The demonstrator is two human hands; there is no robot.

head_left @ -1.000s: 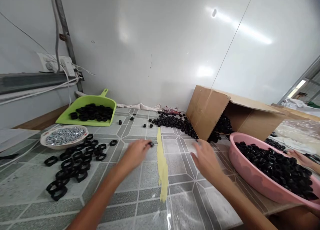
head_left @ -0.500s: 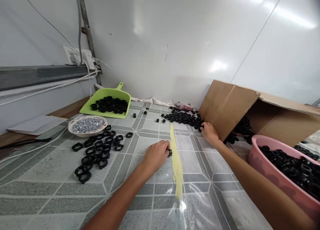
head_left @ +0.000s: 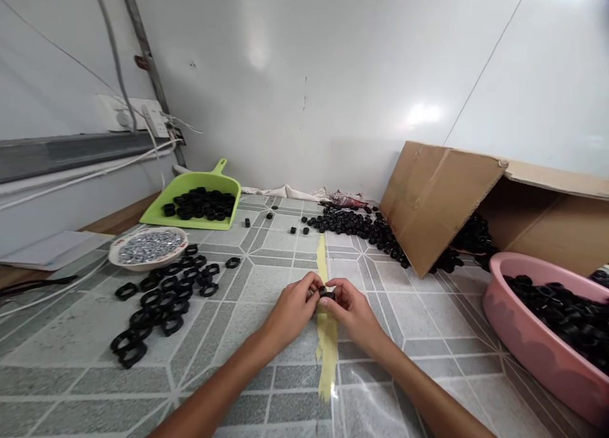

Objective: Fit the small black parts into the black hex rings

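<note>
Over the yellow strip (head_left: 327,349) on the tabletop, my two hands meet at the fingertips. My left hand (head_left: 294,305) pinches a small black ring (head_left: 322,290). Thumb and forefinger of my right hand (head_left: 354,310) are closed on another black ring (head_left: 329,295), which touches or nearly touches the first. Fingers cover much of both pieces. To the left lie several loose black rings (head_left: 166,300) beside a bowl (head_left: 143,265) of small silvery metal parts. A heap of smaller-looking black rings (head_left: 349,222) spreads beyond my hands.
A green dustpan (head_left: 188,223) with black rings stands at the back left. On the right are a tilted cardboard box (head_left: 428,197) with black pieces spilling out and a pink basin (head_left: 518,324) full of them. Papers (head_left: 52,248) and cables (head_left: 90,175) are at left.
My right hand has come back from the heap by the box to meet my left hand, bringing a black ring. The left hand still holds its ring. The view has shifted slightly.
</note>
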